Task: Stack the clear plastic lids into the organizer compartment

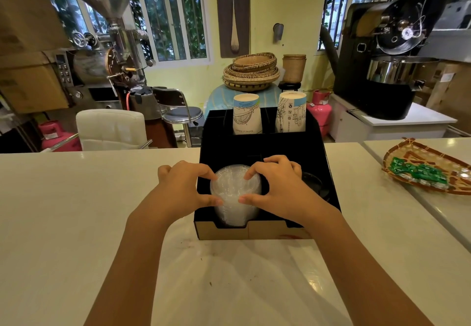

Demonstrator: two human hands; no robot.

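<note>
Hands: left [182, 188], right [276, 185] grasp round clear ribbed lids [235, 193] | black organizer [257, 147], seemingly cardboard

1. Daylight enters through the windows [173, 19] in the upper left and upper right, giving moderate, even brightness.
2. The pale counter [76, 211] shows soft glare patches (lower centre and right edge).
3. The black organizer [267, 147] interior reads as near-featureless shadow.
4. Wide-angle distortion bows the frame's edges, where machinery smears.
5. The centre is fairly sharp; the clear lids [235, 193] look hazy.
</note>
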